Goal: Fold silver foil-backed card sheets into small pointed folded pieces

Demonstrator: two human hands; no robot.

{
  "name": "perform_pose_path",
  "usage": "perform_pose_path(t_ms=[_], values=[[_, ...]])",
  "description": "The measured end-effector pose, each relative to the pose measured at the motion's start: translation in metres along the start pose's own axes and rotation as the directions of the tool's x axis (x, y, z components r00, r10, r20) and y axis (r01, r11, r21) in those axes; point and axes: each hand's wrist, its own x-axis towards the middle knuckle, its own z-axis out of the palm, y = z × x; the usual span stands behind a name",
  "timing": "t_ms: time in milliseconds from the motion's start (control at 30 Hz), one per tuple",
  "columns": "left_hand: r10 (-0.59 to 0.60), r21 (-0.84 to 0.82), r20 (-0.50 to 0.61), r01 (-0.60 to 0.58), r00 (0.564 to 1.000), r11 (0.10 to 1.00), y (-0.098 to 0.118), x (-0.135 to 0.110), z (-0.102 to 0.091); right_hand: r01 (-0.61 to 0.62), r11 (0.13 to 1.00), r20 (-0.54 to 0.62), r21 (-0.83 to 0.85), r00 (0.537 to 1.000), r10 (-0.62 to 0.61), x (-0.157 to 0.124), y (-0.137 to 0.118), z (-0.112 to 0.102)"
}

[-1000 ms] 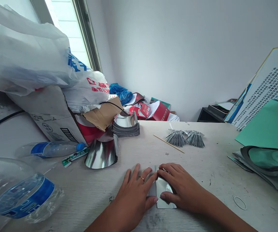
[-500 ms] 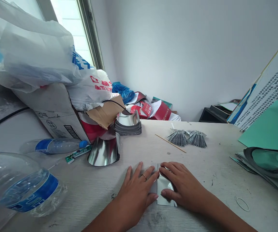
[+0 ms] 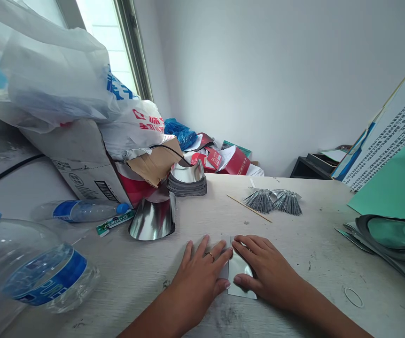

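A small silver foil sheet (image 3: 239, 277) lies flat on the pale wooden table (image 3: 294, 244) near its front edge. My left hand (image 3: 198, 277), with a ring on one finger, lies flat with fingers spread over the sheet's left part. My right hand (image 3: 262, 270) rests on the sheet's right part, its fingers curved and pressing down on the foil. The fingertips of both hands almost meet over the sheet.
Curved silver sheets (image 3: 153, 220) and a stack of them (image 3: 187, 180) sit at the left, beside a cardboard box (image 3: 82, 164) under plastic bags. Water bottles (image 3: 29, 267) lie front left. A thin stick (image 3: 249, 209) and two folded foil fans (image 3: 273, 201) lie behind. Green card (image 3: 393, 192) is at right.
Both hands stay on the foil sheet with barely any movement; the view has shifted slightly.
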Motion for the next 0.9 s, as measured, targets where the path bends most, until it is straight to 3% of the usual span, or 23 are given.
perform_pose_path(t_ms=[400,900], values=[[0.011,-0.016,-0.015,-0.011,1.0,1.0,-0.0009,0.0017,-0.0009,-0.019,0.999,0.043,0.025,0.999,0.018,0.0011,0.0003,-0.0026],[-0.025,-0.025,0.043,0.026,0.999,0.999,0.003,-0.0001,-0.0084,-0.114,0.992,0.071,0.057,0.991,0.11,0.0027,-0.0023,-0.0015]])
